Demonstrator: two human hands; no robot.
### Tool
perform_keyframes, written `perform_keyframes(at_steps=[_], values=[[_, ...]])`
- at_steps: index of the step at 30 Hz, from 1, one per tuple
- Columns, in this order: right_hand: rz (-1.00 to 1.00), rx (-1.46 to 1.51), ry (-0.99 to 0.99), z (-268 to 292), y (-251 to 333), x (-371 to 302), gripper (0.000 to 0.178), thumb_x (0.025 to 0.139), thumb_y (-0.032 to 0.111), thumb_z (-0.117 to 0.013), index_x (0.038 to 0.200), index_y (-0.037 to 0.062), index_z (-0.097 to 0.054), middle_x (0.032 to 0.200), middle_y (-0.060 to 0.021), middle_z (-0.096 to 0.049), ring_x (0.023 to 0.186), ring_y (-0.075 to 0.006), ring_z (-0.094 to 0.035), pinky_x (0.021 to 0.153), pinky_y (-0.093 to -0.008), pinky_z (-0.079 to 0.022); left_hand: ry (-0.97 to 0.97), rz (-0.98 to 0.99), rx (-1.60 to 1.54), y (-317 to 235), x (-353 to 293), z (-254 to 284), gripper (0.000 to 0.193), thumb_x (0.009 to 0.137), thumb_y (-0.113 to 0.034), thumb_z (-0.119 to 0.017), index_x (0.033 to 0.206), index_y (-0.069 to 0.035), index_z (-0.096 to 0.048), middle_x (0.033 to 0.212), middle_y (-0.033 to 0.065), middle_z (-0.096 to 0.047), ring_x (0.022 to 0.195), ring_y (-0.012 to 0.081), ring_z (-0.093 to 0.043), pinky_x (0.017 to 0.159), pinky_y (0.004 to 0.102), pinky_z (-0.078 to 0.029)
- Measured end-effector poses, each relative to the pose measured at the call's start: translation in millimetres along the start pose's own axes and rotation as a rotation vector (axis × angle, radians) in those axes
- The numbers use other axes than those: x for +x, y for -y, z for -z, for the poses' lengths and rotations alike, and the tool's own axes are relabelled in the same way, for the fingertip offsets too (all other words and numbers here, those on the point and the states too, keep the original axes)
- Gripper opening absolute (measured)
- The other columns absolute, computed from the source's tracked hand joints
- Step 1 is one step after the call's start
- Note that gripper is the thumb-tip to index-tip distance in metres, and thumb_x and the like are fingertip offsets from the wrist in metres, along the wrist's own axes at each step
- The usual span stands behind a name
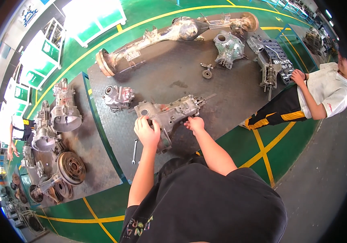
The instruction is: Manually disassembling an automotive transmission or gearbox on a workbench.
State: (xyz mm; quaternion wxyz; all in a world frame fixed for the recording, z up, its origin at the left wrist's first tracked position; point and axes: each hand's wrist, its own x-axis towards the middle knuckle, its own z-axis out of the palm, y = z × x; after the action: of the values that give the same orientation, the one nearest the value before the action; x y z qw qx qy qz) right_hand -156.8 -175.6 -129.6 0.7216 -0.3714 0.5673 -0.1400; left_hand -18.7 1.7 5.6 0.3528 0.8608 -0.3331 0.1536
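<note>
Main counter (149, 77): a grey metal gearbox housing (173, 116) lies on its side close to the person in the black shirt, its broad end to the person's left, a thin shaft projecting from the narrow end.

Left grip (146, 131): bare, partly closed; fingers bent over the near rim of the broad end, thumb set apart, taking hold of that rim.

Right grip (195, 124): fingers curled close together at the housing's near side, toward the narrow end. Cannot tell whether anything is pinched there; fingertips partly hidden.

Surroundings: an open-ended wrench (135, 152) lies just left of the left forearm. Beyond the broad end, a smaller metal casing (118, 97). Farther off, a small round pulley-like part (207, 74), near a cast cover (228, 48). A long rusty axle (183, 30) runs along the far edge.

Right end: a co-worker (325, 89) in a light shirt reaches one hand to a black tray (280, 56) of parts, beside another gearbox assembly (269, 77).

Left, second counter (96, 135): bell-shaped housings (66, 122) and a rusty drum (72, 168).
</note>
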Motion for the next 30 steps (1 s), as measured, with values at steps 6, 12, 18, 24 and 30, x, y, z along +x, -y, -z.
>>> perform_keyframes(at_steps=[6, 12, 18, 24, 30], values=[[0.133, -0.388, -0.045, 5, 7, 1, 0.019, 0.092, 0.014, -0.062, 0.085, -0.0034, -0.057, 0.076, -0.0142, -0.067, 0.062, -0.0207, -0.069, 0.051, -0.0326, -0.052, 0.009, -0.007, 0.002, 3, -3, 1, 0.030, 0.080, -0.019, -0.065, 0.104, -0.001, -0.060, 0.113, 0.0160, -0.061, 0.116, 0.0355, -0.053, 0.096, 0.0470, -0.040], [0.691, -1.255, -0.122, 10, 21, -11, 0.028, 0.085, 0.025, -0.066, 0.084, -0.0025, -0.064, 0.088, -0.0223, -0.069, 0.083, -0.0371, -0.068, 0.076, -0.0460, -0.054, -0.008, -0.018, -0.002, 3, -1, 1, 0.028, 0.081, -0.016, -0.064, 0.104, -0.001, -0.059, 0.112, 0.0159, -0.062, 0.112, 0.0364, -0.054, 0.095, 0.0469, -0.040], [0.535, -1.181, -0.227, 5, 35, -47, 0.027, 0.085, 0.029, -0.068, 0.086, 0.0018, -0.068, 0.088, -0.0204, -0.069, 0.086, -0.0377, -0.067, 0.076, -0.0476, -0.053, 0.010, 0.004, -0.011, 2, 0, 2, 0.030, 0.079, -0.019, -0.065, 0.103, 0.000, -0.060, 0.113, 0.0165, -0.062, 0.115, 0.0355, -0.054, 0.095, 0.0467, -0.040], [0.657, -1.220, -0.207, 10, 16, -29, 0.025, 0.085, 0.029, -0.068, 0.092, 0.0055, -0.068, 0.088, -0.0153, -0.070, 0.086, -0.0349, -0.067, 0.075, -0.0463, -0.053, 0.008, 0.002, -0.002, 0, -1, 1, 0.030, 0.079, -0.019, -0.065, 0.103, -0.001, -0.060, 0.112, 0.0163, -0.062, 0.114, 0.0354, -0.054, 0.095, 0.0467, -0.040], [0.723, -1.155, -0.288, 9, 20, -40, 0.025, 0.083, 0.031, -0.069, 0.093, 0.0078, -0.068, 0.094, -0.0108, -0.071, 0.091, -0.0307, -0.067, 0.077, -0.0438, -0.053, -0.011, -0.012, 0.007, 2, -3, -1, 0.030, 0.080, -0.019, -0.065, 0.104, -0.001, -0.060, 0.112, 0.0160, -0.062, 0.114, 0.0354, -0.054, 0.095, 0.0470, -0.040]])
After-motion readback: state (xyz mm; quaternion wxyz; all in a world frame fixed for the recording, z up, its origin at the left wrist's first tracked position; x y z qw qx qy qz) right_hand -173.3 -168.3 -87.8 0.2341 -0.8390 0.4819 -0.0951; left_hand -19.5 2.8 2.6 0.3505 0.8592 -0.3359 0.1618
